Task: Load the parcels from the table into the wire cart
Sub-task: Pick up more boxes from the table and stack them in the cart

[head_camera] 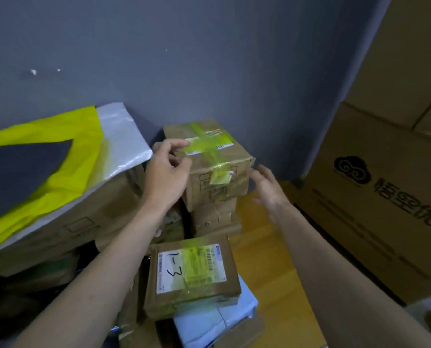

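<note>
my left hand curls against the near-left edge of the taped parcel atop the stack by the wall, while my right hand hovers spread-fingered just beside its right end, gripping nothing.

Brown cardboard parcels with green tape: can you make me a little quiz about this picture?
1. True or false: the left hand touches the top brown cardboard parcel with green tape.
2. What is handwritten on the flat brown cardboard parcel with a white label?
3. The right hand is: A) gripping the top parcel, B) open beside it.

Key: 1 true; 2 "1-3"; 3 B.
</note>
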